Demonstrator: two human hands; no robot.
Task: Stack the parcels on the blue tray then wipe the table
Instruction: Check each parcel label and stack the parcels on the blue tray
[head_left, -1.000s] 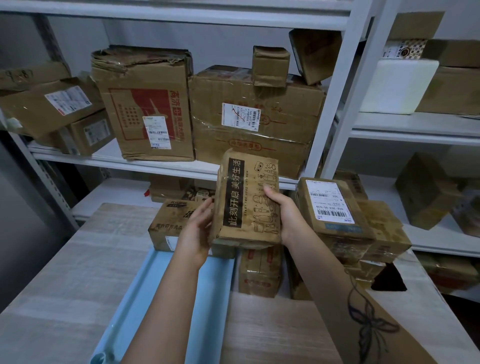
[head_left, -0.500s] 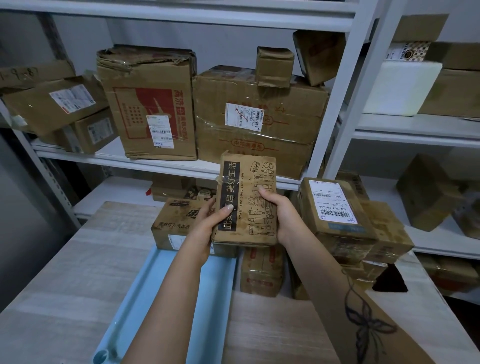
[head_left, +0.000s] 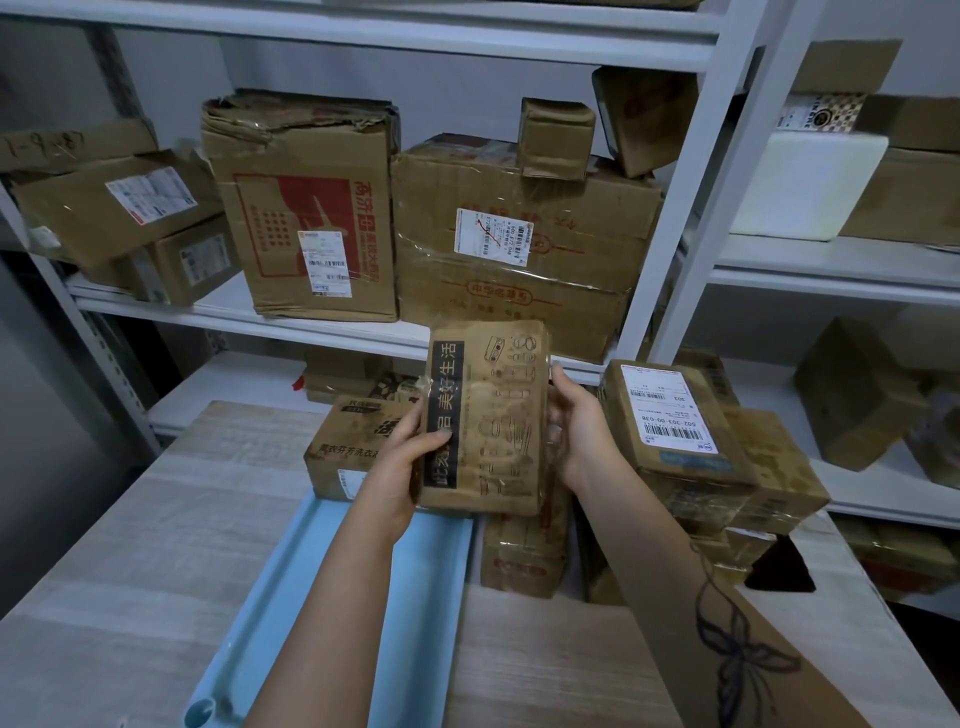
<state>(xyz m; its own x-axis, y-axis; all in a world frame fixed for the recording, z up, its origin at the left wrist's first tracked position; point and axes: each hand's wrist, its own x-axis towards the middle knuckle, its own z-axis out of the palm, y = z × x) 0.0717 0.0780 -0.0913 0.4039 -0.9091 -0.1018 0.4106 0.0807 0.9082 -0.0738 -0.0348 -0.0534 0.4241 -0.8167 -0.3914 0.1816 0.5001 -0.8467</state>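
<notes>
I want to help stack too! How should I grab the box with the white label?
Probably grip the white-label box across its two long edges, coming down from above: it lies tilted on top of the pile, label face up, nothing on it.

The parcel (head_left: 488, 421) you hold is brown cardboard under glossy, wrinkled clear tape, the tray (head_left: 434, 597) before you is smooth pale-blue plastic, the table (head_left: 130, 545) is matt grained wood, and the shelves (head_left: 724, 156) look like white painted metal.
</notes>
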